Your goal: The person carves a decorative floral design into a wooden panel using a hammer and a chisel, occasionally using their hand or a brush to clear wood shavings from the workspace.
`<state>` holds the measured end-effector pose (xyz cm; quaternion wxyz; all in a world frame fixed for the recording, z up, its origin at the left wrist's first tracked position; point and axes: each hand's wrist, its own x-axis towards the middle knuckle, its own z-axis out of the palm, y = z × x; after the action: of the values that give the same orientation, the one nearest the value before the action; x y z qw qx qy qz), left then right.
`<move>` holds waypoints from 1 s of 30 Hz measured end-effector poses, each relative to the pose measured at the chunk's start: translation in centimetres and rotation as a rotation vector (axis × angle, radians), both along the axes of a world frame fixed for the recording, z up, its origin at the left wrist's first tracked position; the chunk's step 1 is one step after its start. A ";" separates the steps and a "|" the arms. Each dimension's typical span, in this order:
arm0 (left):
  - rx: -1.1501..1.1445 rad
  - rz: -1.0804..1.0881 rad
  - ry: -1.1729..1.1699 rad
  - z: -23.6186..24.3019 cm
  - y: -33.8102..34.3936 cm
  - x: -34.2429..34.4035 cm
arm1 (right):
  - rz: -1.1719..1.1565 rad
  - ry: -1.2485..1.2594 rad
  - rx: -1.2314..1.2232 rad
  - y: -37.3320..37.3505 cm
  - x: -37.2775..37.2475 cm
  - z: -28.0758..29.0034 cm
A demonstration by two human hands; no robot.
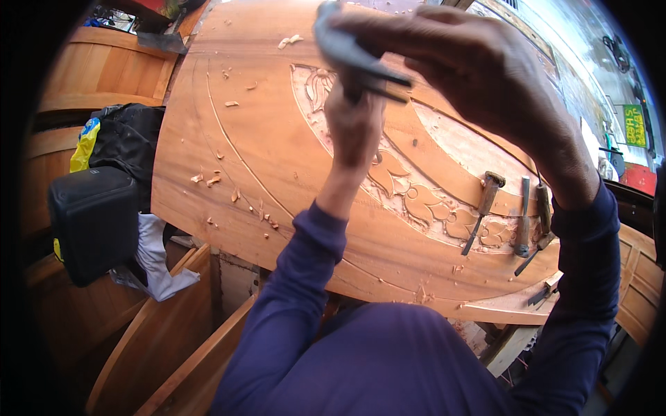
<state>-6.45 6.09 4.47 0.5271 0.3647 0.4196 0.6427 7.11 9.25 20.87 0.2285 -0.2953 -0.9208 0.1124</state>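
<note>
Left fingers [341, 112] look clamped round the handle of a blurred claw hammer [340, 47]. Right fingers [409, 31] reach in beside its head; can't tell if they grip anything. Carved wood panel [277, 166] lies under both. Risk: a stray swing could catch the right fingers, too close to the head, or dent the floral relief [420, 204] beside the left. Right sleeve [586, 256] could snag the loose chisels [523, 229] right of the fingers, scratching the panel.
</note>
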 end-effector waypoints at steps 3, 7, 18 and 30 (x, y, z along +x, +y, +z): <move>-0.105 -0.169 0.010 -1.2 3.8 0.5 | -0.087 0.164 -0.007 0.5 2.2 -1.3; -0.026 -0.157 -0.154 -0.2 1.4 -0.7 | -0.194 0.215 0.026 -0.3 3.1 0.0; 0.010 -0.112 -0.159 0.4 -1.0 -1.6 | -0.186 0.394 0.122 1.2 6.0 -0.2; -0.021 -0.523 -0.167 -0.2 1.6 -2.2 | -0.260 0.339 0.127 0.4 6.0 0.7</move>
<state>-8.69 7.72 4.28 0.7117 0.4009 0.2726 0.5083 13.13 9.64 21.55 0.4107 -0.3735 -0.8287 0.0719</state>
